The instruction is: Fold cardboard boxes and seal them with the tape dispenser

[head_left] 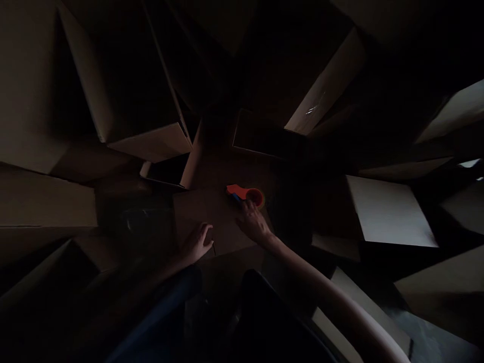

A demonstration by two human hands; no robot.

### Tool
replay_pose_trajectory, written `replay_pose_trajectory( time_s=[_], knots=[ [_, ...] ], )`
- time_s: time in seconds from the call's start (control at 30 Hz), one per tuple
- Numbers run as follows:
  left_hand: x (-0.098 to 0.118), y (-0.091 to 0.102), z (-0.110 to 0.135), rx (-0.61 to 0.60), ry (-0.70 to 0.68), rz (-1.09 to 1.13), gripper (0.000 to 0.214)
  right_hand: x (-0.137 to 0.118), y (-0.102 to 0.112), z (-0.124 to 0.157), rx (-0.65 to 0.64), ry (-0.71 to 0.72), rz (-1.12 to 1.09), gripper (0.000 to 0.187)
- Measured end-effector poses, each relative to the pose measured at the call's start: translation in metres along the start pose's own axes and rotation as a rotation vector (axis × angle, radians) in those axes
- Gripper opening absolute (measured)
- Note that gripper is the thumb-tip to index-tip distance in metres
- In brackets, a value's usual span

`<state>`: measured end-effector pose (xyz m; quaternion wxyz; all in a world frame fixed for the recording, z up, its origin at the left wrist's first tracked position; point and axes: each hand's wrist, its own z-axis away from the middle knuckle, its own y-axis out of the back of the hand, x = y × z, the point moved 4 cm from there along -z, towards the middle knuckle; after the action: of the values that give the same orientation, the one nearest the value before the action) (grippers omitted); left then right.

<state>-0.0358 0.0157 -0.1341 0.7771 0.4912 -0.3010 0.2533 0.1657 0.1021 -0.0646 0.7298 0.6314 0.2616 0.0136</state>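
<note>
An orange tape dispenser [237, 190] with a blue part and a round orange roll side is over the far part of a flat brown cardboard box [223, 234]. My right hand [254, 222] reaches it from the near right, its fingers closed at the blue part and the roll's near edge. The fingers partly hide the dispenser. To the left, my left hand [197, 244] rests at the near left part of the cardboard, fingers loosely curved and thumb apart, with nothing in it. A short dark slit shows in the cardboard beside its thumb.
Dim light leaves much in shadow. Open cardboard boxes stand around, one with a raised flap [151, 143] at the upper left and another flap [321, 85] at the upper right. A pale box panel [391, 212] lies to the right. My knees [253, 297] are close below.
</note>
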Motion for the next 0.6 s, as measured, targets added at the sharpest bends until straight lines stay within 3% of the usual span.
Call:
replay_pose_trajectory(
  time_s=[0.13,0.27,0.37,0.47,0.6],
  knots=[
    [-0.017,0.013,-0.002,-0.013,-0.018,-0.144,0.1,0.054,-0.015,0.012,0.018,-0.155,-0.003,0.074],
    [-0.014,-0.009,0.011,-0.094,-0.037,-0.411,0.131,0.073,-0.038,0.022,-0.004,-0.204,-0.005,0.075],
    [-0.007,-0.031,0.02,-0.148,-0.031,-0.687,0.132,0.079,-0.046,0.023,-0.02,-0.214,0.006,0.069],
    [-0.002,-0.04,0.021,-0.167,-0.007,-0.732,0.127,0.083,-0.046,0.021,-0.031,-0.216,0.027,0.062],
    [0.0,-0.039,0.019,-0.188,-0.004,-0.752,0.129,0.086,-0.041,0.019,-0.048,-0.204,0.052,0.059]
  ],
)
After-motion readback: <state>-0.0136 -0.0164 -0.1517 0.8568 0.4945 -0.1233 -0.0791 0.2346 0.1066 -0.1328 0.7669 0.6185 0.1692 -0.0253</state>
